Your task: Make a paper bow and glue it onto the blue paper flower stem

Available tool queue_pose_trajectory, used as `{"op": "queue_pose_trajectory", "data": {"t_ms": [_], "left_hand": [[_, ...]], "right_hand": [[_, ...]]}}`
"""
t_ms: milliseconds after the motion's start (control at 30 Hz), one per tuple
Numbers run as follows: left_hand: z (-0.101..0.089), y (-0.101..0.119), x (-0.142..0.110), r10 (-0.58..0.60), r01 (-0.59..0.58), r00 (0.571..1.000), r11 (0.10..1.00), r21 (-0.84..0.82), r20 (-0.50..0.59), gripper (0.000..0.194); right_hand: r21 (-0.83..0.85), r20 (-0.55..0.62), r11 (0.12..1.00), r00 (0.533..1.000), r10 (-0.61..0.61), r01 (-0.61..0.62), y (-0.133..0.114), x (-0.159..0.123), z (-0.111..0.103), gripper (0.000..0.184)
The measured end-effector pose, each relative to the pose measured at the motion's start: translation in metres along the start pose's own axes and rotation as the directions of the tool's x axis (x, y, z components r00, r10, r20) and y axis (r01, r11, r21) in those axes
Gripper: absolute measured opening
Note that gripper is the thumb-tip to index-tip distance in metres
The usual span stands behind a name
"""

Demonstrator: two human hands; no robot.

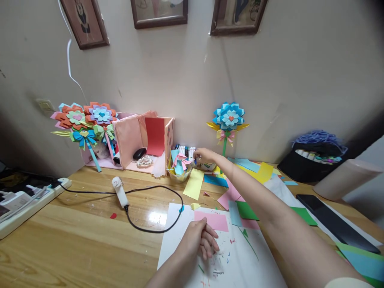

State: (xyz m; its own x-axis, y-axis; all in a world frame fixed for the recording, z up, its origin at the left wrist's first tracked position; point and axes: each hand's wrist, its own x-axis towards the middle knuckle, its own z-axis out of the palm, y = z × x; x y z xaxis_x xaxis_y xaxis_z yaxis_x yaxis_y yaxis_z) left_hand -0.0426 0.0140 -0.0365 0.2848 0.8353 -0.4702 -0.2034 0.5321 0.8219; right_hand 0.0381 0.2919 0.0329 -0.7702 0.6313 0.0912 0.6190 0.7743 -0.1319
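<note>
Reaching with the right hand (207, 155), far nearer than the empty, loosely open left hand (200, 239), toward marker pens (183, 150) standing roughly upright just left of the fingertips, cannot tell whether pinched on one or released.

The person wears a pale cream, plain-looking sleeve (346, 283) with a smooth, rounded edge on the right arm (270, 208); only a small part of it shows. The slim right forearm is bare, as is the visible left forearm (172, 269). The left hand (200, 239) and right hand (205, 155) are both bare, with slender fingers.
</note>
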Motion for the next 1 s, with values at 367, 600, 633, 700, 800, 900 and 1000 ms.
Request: {"op": "queue_pose_trajectory", "data": {"t_ms": [367, 600, 633, 700, 800, 900, 1000], "left_hand": [[-0.003, 0.004, 0.000, 0.256, -0.271, 0.952, 0.960, -0.076, -0.167, 0.050], [0.009, 0.015, -0.026, 0.747, -0.558, 0.613, 0.640, 0.528, -0.257, 0.039], [0.013, 0.016, -0.029, 0.754, -0.557, 0.635, 0.599, 0.575, -0.169, 0.033], [0.021, 0.016, -0.031, 0.758, -0.552, 0.651, 0.502, 0.665, -0.032, 0.025], [0.032, 0.013, -0.031, 0.774, -0.545, 0.623, 0.325, 0.773, 0.113, 0.023], [0.034, 0.010, -0.040, 0.725, -0.533, 0.632, 0.148, 0.833, 0.275, 0.021], [0.022, 0.010, -0.065, 0.565, -0.515, 0.748, 0.163, 0.842, 0.348, 0.028]], "right_hand": [[0.355, -0.607, 0.935, 0.755, 0.250, -0.024, -0.070, -0.091, -0.019, 0.022], [0.854, -0.441, 0.490, 0.744, 0.503, 0.175, -0.114, -0.205, -0.025, 0.018], [0.867, -0.419, 0.469, 0.753, 0.507, 0.166, -0.117, -0.214, -0.024, 0.018], [0.891, -0.385, 0.427, 0.753, 0.534, 0.153, -0.123, -0.225, -0.020, 0.020], [0.946, -0.206, 0.323, 0.831, 0.516, 0.034, -0.135, -0.234, -0.011, 0.024], [0.959, 0.140, 0.192, 0.937, 0.319, -0.209, -0.143, -0.245, -0.009, 0.021], [0.960, 0.227, 0.100, 0.936, 0.268, -0.261, -0.133, -0.266, -0.021, 0.010]]}}
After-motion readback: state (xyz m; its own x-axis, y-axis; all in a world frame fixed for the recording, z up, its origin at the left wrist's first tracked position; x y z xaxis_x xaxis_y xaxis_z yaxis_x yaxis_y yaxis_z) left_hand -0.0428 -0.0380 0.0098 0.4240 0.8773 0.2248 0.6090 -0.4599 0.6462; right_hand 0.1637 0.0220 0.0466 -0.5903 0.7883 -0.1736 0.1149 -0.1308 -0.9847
